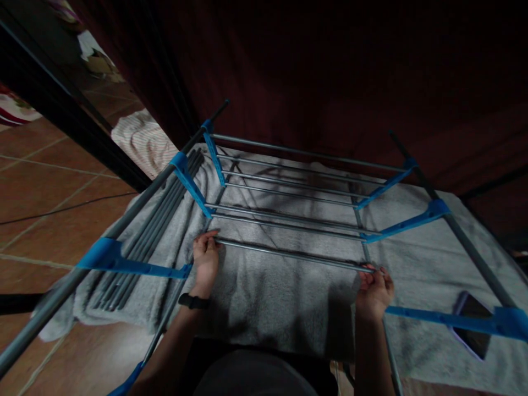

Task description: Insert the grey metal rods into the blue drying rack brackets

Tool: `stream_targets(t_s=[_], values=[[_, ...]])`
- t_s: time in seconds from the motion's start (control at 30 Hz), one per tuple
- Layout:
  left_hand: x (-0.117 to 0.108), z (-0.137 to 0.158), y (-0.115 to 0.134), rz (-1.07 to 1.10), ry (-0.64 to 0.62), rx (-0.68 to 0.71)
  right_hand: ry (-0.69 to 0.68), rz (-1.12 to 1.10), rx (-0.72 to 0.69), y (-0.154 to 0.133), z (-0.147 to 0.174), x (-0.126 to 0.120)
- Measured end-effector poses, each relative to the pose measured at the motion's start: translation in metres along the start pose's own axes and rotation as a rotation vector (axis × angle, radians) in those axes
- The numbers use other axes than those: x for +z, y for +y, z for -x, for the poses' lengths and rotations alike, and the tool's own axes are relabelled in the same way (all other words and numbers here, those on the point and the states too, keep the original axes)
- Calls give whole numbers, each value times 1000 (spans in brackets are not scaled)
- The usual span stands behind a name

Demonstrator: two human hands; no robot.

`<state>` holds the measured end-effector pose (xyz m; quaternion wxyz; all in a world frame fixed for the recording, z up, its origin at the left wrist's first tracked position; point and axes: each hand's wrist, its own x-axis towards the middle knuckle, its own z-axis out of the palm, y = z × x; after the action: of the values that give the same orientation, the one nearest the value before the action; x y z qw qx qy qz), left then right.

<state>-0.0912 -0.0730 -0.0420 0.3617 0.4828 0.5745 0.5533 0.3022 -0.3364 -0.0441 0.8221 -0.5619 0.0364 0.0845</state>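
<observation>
A thin grey metal tube [289,254] spans crosswise between my hands above a grey blanket. My left hand [205,258], with a dark band at the wrist, is closed on the tube's left end. At its right end, my right hand [374,289] pinches the same tube. Around them stands a rack frame of grey poles [474,256] with blue plastic brackets [193,190]. Several crossbars [289,221] join the left and right brackets farther back. The near left bracket [136,267] and near right bracket [445,318] have no crossbar between them.
Several loose grey tubes [159,220] lie bundled at the left on the grey blanket [264,297]. A phone [472,324] lies at the right under the near bracket. Behind hangs a dark red curtain [313,71]. Brown floor tiles [53,187] with a thin black cable show at the left.
</observation>
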Motion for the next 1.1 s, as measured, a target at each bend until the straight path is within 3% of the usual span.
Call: stream_targets(t_s=[0.43, 0.6, 0.9, 1.1], values=[[-12, 9, 15, -650, -220, 410, 36, 3, -29, 1, 4, 8], [-17, 14, 21, -797, -338, 566, 90, -1, -57, 7, 0, 7], [-16, 13, 26, -1015, -423, 616, 176, 20, -34, 8, -4, 5], [-16, 9, 29, -1053, -464, 640, 75, -5, -46, 7, -3, 4]])
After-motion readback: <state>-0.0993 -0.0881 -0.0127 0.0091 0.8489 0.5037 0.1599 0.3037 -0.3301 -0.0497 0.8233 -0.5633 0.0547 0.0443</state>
